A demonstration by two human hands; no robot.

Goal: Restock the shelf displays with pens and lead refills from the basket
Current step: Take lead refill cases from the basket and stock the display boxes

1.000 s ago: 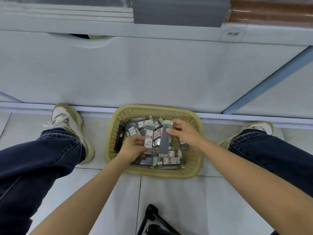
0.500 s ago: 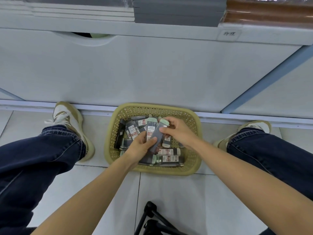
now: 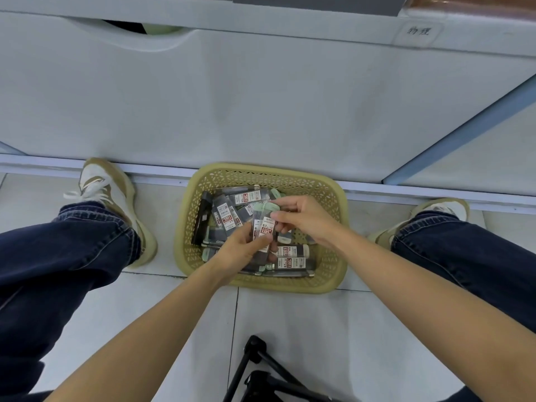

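Under the pale grey shelf cabinet (image 3: pixel 261 97), the yellow perforated plastic basket (image 3: pixel 338 204) sat on the floor. Above it, the left hand (image 3: pixel 242 250) gripped several dark, green-capped lead refill cases (image 3: pixel 264 227); the right hand (image 3: pixel 304 219) pinched their tops. Gathering seemed in hand; the next move called for a steady lift to the display.

Basket (image 3: pixel 232 175) on floor (image 3: pixel 290 314) before shelf base (image 3: pixel 261 111), between left shoe (image 3: pixel 107 192) and right shoe (image 3: pixel 441 210). Refill cases (image 3: pixel 293 262) inside (2 along near wall).
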